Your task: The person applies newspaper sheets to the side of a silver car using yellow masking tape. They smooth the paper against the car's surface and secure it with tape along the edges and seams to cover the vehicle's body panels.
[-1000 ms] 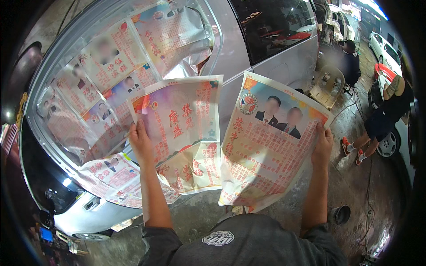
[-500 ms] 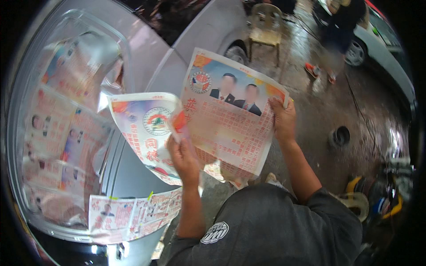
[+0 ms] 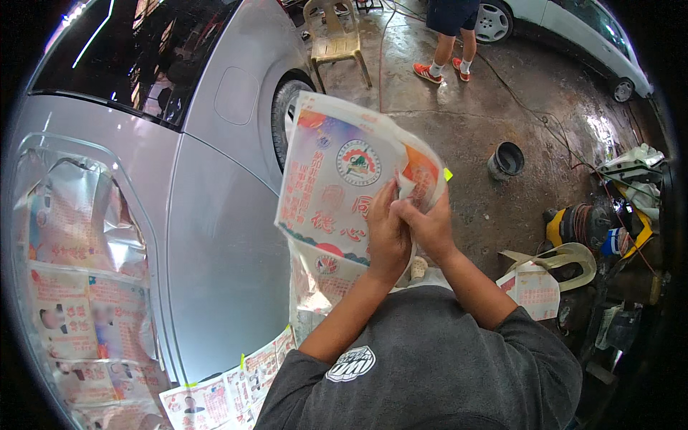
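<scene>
In front of me, beside a silver-grey car [image 3: 222, 251], I hold printed newspaper sheets [image 3: 304, 183] with red characters, a round emblem and colourful corners. My left hand [image 3: 389, 240] is closed on the sheets' lower right part. My right hand [image 3: 430, 222] is closed on their right edge, its thumb close against the left hand. The hands touch. A bit of yellow-green tape [image 3: 448, 174] sticks out past the right edge. The sheets are bent together, so how many there are I cannot tell.
Newspaper masking [image 3: 57, 287] covers an opening in the car at left; a taped newspaper strip [image 3: 229, 398] runs below. Beyond are a plastic chair [image 3: 335, 47], a person's legs [image 3: 444, 50] and a white car [image 3: 573, 25]. A black bucket [image 3: 507, 160] and yellow-black equipment [image 3: 570, 226] stand at right.
My hands have come together, and the right hand's sheet now lies behind the left hand's one. The view has turned to the right, showing more of the car's side and the floor.
</scene>
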Motion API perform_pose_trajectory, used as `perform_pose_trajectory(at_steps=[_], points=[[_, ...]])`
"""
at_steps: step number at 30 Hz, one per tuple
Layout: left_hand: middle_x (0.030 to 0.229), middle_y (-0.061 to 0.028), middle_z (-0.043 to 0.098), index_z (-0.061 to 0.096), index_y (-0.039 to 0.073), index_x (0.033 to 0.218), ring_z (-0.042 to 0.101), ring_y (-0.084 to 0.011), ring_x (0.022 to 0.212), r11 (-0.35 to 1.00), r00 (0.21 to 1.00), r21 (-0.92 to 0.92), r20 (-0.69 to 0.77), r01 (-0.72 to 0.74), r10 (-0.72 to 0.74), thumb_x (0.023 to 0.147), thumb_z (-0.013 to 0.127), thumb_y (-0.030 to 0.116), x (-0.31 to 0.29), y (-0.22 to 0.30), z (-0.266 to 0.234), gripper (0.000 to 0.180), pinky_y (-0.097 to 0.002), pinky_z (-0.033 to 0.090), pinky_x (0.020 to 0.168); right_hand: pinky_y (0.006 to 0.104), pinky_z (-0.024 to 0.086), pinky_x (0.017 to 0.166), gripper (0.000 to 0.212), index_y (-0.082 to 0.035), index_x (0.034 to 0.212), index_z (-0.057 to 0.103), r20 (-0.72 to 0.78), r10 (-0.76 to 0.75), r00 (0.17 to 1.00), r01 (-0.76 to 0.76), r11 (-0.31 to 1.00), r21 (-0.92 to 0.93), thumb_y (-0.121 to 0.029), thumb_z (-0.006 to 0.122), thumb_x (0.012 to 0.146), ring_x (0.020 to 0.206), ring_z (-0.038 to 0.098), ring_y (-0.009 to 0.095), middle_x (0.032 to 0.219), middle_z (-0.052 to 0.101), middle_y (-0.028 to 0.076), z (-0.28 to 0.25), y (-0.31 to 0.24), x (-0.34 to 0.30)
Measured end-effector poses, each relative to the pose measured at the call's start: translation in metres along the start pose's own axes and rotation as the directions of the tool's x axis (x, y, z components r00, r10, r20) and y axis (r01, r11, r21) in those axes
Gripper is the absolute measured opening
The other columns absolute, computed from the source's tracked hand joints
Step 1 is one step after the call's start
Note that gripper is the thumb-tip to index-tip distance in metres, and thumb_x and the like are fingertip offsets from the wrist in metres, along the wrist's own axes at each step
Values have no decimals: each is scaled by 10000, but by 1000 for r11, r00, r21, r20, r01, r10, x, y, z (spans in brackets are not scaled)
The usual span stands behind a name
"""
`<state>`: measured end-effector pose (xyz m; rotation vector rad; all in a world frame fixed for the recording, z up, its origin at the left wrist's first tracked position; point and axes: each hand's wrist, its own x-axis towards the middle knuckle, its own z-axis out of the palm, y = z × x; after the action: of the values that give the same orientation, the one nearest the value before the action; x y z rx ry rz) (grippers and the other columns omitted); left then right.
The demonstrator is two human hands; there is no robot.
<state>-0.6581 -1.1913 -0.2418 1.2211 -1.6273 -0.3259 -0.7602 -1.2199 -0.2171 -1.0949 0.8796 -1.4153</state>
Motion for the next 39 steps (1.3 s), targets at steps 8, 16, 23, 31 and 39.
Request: perform_pose_trajectory(at_steps=[8, 16, 23, 31, 39], points=[[1565, -238, 415, 516, -26, 1445, 395, -479, 1416, 986, 954, -23, 251, -163, 163, 1001, 548, 155, 7, -34, 21, 481, -510, 293, 1204, 367, 463, 1081, 756, 33, 1480, 370, -25, -69, 997, 62, 972, -228, -75, 780, 854, 1251, 572, 232, 1332, 586, 129, -13, 8, 11], [1637, -250, 294, 376, 46, 1555, 280, -424, 1507, 989, 993, -121, 65, -90, 99, 923, 689, 197, 14, -76, -18, 721, -500, 242, 1233, 312, 492, 1011, 322, 13, 1344, 615, -169, -309, 936, 265, 934, -241, -85, 624, 1038, 1137, 638, 183, 1285, 672, 87, -32, 10, 49], [1400, -143, 577, 443, 38, 1473, 519, -233, 1301, 521, 882, -716, 331, 466, -335, 916, 722, 225, 60, -194, -59, 650, -421, 391, 1118, 346, 565, 922, 402, -46, 1389, 596, -313, -100, 944, 91, 995, -44, -143, 669, 1006, 1077, 682, 201, 1235, 695, 79, -22, -72, 22], [1237, -84, 699, 511, 24, 1436, 658, -227, 1130, 385, 457, -402, 888, 831, -60, 826, 792, 114, -27, -226, -60, 677, -383, 492, 1031, 322, 587, 826, 296, -36, 1274, 640, -514, 164, 842, -139, 987, 85, -196, 625, 1025, 941, 719, 173, 1108, 730, 78, -74, -76, -11], [1557, -149, 469, 115, 102, 1665, 472, -252, 1412, 247, 535, -515, 845, 821, -15, 858, 743, -47, -67, -157, -109, 1034, -403, 366, 1182, 387, 627, 876, 308, 29, 1272, 629, -433, 576, 693, -414, 810, 415, -166, 566, 1043, 973, 745, 238, 1145, 734, 151, -201, 38, -74]])
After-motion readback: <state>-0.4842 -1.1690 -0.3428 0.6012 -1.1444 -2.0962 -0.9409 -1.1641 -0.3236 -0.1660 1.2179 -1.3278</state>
